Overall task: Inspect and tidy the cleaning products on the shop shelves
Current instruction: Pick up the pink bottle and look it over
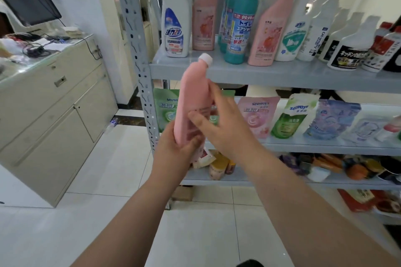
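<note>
A grey metal shelving rack stands on a glossy white tiled floor, beside a cream cabinet desk carrying a dark monitor and tangled cables. In front of the top shelf, the left hand has its grip wrapped round the base of a smooth pink bottle with a white cap, held tilted. The right hand, fingers straight and spread, touches its side. Teal bottles stand above; soft refill pouches lean below, partly hidden by the hands.
</note>
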Tool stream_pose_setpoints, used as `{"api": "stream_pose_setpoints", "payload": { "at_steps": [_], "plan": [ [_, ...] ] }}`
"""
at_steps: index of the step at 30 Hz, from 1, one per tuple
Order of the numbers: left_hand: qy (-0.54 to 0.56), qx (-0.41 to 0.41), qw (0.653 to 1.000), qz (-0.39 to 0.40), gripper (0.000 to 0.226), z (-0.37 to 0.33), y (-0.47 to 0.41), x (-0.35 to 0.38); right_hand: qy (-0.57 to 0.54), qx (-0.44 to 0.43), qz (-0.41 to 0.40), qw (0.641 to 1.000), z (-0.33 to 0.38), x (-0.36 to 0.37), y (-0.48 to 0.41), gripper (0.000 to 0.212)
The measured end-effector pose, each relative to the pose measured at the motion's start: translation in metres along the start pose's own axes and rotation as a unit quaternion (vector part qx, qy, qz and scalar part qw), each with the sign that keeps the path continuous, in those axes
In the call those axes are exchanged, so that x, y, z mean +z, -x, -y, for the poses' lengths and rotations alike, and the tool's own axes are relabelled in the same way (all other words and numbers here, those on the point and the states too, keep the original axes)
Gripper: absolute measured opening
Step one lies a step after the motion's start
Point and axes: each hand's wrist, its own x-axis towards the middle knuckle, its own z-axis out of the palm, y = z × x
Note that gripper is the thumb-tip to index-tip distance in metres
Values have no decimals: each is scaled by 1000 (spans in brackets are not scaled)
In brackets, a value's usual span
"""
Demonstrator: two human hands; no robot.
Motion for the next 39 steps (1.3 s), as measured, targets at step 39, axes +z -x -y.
{"api": "stream_pose_setpoints", "payload": {
  "at_steps": [39],
  "plan": [
    [-521, 243, 817, 44, 43, -5, -300, 9, -219, 30, -167, 961, -43, -42, -281, 38]
  ]
}}
